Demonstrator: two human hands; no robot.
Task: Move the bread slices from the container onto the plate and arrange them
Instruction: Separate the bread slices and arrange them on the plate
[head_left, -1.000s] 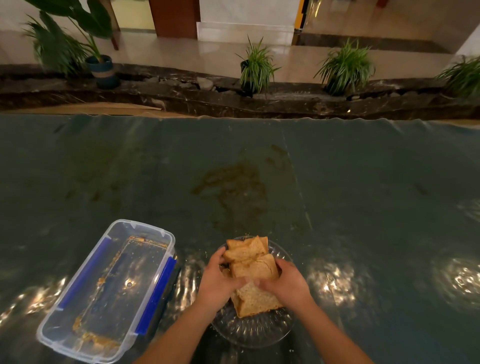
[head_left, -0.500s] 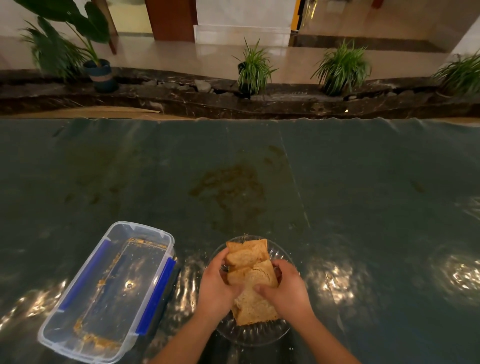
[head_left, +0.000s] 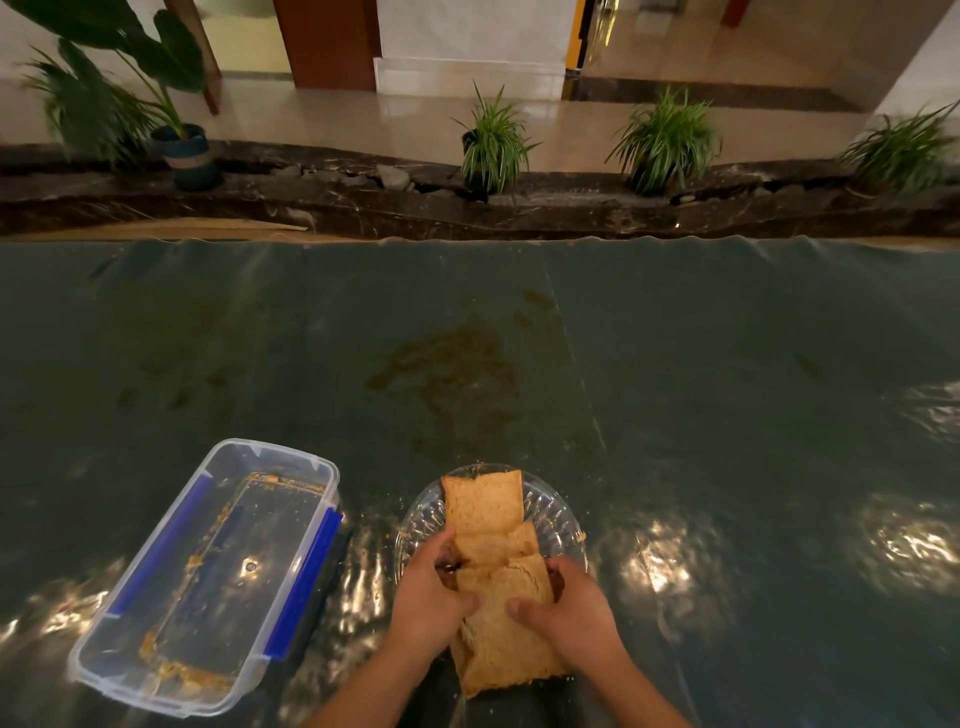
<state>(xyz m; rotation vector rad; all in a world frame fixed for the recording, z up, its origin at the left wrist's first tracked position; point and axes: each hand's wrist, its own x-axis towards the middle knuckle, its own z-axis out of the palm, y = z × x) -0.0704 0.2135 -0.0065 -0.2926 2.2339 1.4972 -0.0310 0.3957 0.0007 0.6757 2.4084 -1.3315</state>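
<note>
Both hands, the left hand (head_left: 431, 597) and right hand (head_left: 574, 616), curled their fingers around overlapping bread slices (head_left: 493, 551) on the glass plate (head_left: 563, 525), beside the empty container (head_left: 213, 577). Squeezing might have crumbled them, and the nearest slice overhung the rim and could have slid off.

Both hands (head_left: 498, 608) hide the plate's (head_left: 558, 512) near half — forearms cropped.

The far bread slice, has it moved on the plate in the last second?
Yes. The far slice now lies flat, spread toward the plate's far rim, away from the hands.
</note>
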